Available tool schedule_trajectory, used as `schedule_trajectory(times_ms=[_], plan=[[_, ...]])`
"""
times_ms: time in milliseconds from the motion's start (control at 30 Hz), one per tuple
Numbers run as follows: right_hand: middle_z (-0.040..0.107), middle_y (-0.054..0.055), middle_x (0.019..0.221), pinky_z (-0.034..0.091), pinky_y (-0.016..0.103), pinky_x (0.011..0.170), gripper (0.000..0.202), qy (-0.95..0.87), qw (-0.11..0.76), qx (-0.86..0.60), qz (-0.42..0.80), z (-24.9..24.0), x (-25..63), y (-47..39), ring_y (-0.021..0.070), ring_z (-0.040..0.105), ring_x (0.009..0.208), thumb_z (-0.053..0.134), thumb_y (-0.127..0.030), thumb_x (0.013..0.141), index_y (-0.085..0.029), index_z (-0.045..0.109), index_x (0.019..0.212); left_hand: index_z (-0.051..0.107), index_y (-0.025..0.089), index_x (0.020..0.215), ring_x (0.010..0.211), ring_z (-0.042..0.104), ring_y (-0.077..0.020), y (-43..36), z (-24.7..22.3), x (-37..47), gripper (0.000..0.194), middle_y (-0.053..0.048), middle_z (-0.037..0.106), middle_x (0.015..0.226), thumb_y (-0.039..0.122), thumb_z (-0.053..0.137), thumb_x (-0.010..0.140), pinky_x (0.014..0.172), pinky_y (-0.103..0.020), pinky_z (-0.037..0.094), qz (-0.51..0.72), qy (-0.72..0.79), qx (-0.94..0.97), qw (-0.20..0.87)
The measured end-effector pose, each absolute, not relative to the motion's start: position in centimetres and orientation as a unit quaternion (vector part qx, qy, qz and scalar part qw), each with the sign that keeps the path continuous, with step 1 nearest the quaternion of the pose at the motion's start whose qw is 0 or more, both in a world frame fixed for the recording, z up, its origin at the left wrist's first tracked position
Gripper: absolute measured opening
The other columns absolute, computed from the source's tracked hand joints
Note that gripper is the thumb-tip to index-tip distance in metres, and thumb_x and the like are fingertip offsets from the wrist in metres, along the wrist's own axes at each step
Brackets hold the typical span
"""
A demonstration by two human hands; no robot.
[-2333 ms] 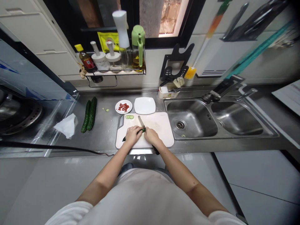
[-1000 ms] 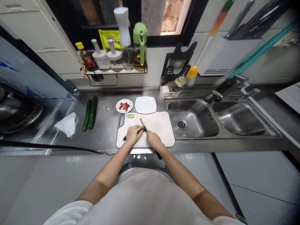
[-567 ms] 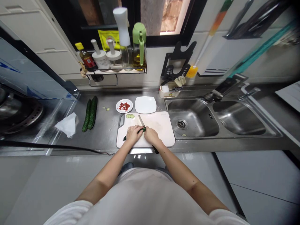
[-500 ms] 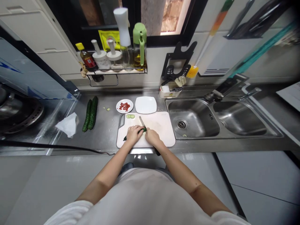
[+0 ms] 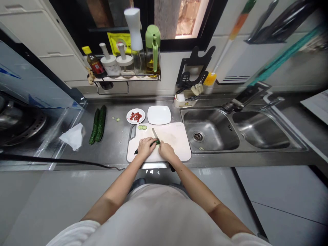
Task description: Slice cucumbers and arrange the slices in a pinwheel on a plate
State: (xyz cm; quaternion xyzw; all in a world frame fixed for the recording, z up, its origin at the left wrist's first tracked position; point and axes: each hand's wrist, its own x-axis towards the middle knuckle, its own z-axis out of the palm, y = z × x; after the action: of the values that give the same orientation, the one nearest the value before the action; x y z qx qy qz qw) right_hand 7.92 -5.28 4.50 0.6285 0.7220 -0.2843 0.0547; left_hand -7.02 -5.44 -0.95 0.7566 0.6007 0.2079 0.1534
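My left hand (image 5: 145, 146) is closed over a dark green cucumber (image 5: 136, 151) that lies slantwise on the white cutting board (image 5: 180, 150). Most of the cucumber is hidden under the fingers; both its ends peek out. In my right hand (image 5: 166, 150) is a kitchen knife (image 5: 154, 132), its blade pointing away from me and touching the cucumber's right end. The black handle end sticks out below my right wrist. Several pale cucumber slices (image 5: 142, 127) lie in a row at the board's upper left.
Behind the board stand a plate of chopped red pieces (image 5: 135, 116) and a square white plate (image 5: 159, 115). Two whole cucumbers (image 5: 98, 124) and a crumpled white cloth or paper (image 5: 73, 136) lie left. A double sink (image 5: 211, 130) is at right; a condiment rack (image 5: 128, 78) hangs above.
The view has shifted very slightly. Both hands, the knife and the cucumber stay in nearly the same place on the board.
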Motion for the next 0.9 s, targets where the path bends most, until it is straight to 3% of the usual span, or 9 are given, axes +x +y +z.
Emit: schedule_trajectory(times_ms=[900], plan=[[0.067,0.017,0.109,0.045,0.031,0.082,0.036,0.719,0.057,0.630,-0.289,4.0,8.0,-5.5,0.0246,0.063,0.103,0.035,-0.014,0.093,-0.010,0.052,0.124,0.067,0.029,0.113,0.103,0.059,-0.0198,-5.5,-0.9,-7.0,0.026,-0.003,0.068,0.109,0.036,0.051,0.093,0.092,-0.036,0.037,0.212,0.599,0.756,0.155]])
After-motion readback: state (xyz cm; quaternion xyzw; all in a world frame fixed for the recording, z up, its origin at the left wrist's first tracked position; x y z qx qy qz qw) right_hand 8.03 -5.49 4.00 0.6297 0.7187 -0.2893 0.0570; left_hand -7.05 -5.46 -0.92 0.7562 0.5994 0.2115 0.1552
